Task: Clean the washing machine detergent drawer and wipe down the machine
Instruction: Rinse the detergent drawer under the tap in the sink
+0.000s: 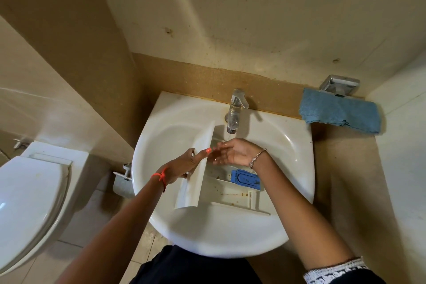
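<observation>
Beige bathroom tiles frame the sink [297,168]. My left hand [182,163] grips the detergent drawer [198,168] by its front panel inside the basin, steadying it; my right hand [232,153], fingers loose, rinses it below the tap [234,113].

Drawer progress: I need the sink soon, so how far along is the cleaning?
Done: the drawer is out of the machine and lies in the sink. In hand: the left hand grips its front panel while the right hand rinses under the running tap. Left: brown residue remains, the blue insert is still fitted, and the cloth lies unused, so no wiping yet.
</observation>
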